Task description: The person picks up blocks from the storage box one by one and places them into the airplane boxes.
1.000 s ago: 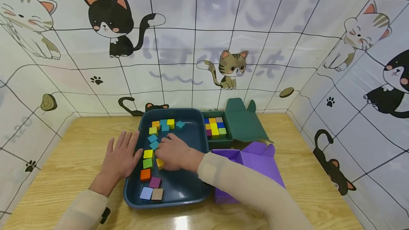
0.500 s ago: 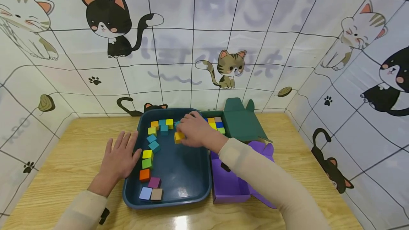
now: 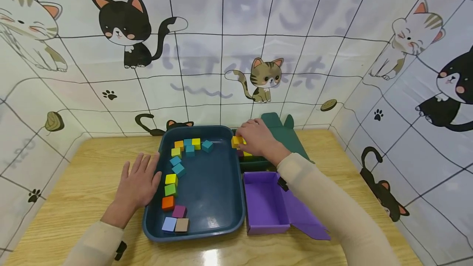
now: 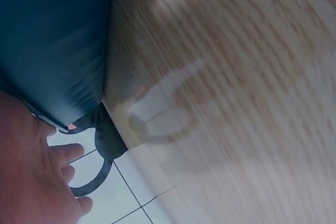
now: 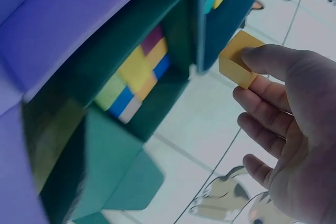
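Note:
My right hand (image 3: 260, 139) pinches an orange-yellow cube (image 5: 240, 59) between thumb and fingers, over the left side of the open green box (image 3: 258, 165). In the right wrist view, the cube is raised above the box's opening, where cubes in yellow, blue, orange, purple, light green and tan lie packed side by side. My left hand (image 3: 138, 182) lies flat with straight fingers at the left rim of the dark blue tray (image 3: 212, 200). Inside the tray, several cubes are spread along the left and back, among them a teal cube (image 3: 207, 146) and an orange-red cube (image 3: 168, 203).
An open purple box (image 3: 264, 200) stands in front of the green one, its lid folded out to the right. The green lid (image 3: 292, 138) leans out to the right as well. Behind the wooden table (image 3: 88, 163) rises a white cat-print sheet (image 3: 207, 52).
My right hand took the orange-yellow cube from the tray's left side and carried it right and back, over to the green box. The left hand has stayed at the tray rim.

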